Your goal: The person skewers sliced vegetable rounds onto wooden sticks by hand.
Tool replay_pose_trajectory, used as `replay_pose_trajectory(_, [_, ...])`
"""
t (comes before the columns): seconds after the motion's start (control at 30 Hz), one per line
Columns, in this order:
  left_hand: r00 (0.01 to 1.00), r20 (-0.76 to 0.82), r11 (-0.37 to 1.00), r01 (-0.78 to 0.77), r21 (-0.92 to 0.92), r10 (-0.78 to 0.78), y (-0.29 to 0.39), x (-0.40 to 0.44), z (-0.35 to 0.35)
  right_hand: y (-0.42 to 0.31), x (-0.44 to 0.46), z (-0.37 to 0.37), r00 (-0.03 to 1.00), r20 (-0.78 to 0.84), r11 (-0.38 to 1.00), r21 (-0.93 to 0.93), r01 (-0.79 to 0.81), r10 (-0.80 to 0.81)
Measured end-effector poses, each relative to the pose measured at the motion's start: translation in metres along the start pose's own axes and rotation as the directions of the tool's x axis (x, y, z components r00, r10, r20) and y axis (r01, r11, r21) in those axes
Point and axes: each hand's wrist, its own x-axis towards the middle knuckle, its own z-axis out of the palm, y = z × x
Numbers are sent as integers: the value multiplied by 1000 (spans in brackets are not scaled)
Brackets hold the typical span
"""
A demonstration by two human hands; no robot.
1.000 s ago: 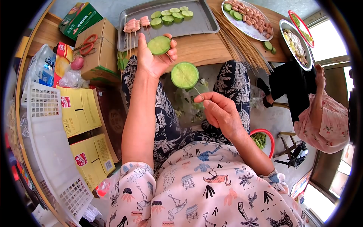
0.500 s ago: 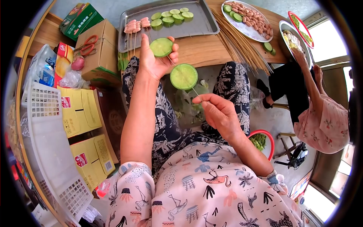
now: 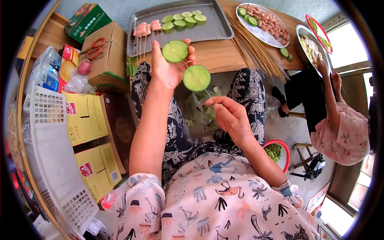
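A round cucumber slice rests upright against the fingers of my left hand, which holds it with the palm turned up. My right hand pinches a thin bamboo skewer between thumb and forefinger. On that skewer sits another cucumber slice, nearer to me. A short bit of skewer shows between the two slices; whether it pierces the slice in my left hand I cannot tell. Beyond my hands, a metal tray carries skewered cucumber slices and skewered pink sausage pieces.
Loose bamboo skewers lie beside a plate of small sausages and cucumber slices. At right, another person reaches to a metal bowl. Cardboard boxes and a white plastic basket stand at left.
Both hands have shifted slightly to the right in view. The slice on the skewer has come a little closer to the slice in my left hand.
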Motion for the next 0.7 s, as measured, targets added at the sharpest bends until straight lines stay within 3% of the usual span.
replay_pose_trajectory(0.17, [982,181,996,-46,-81,60,-9,1,1,-2,0,-1,999,-19,998,-49,26,-27])
replay_pose_trajectory(0.27, [976,204,992,-50,-112,73,-10,0,3,-2,0,1,999,-15,998,-48,30,-31])
replay_pose_trajectory(0.6, [987,111,960,-82,-267,115,3,16,-19,-6,-11,6,1000,22,999,-45,0,1])
replay_pose_trajectory(0.7, [976,43,952,-196,-235,212,13,15,-17,-7,-20,6,998,18,994,-99,-51,53])
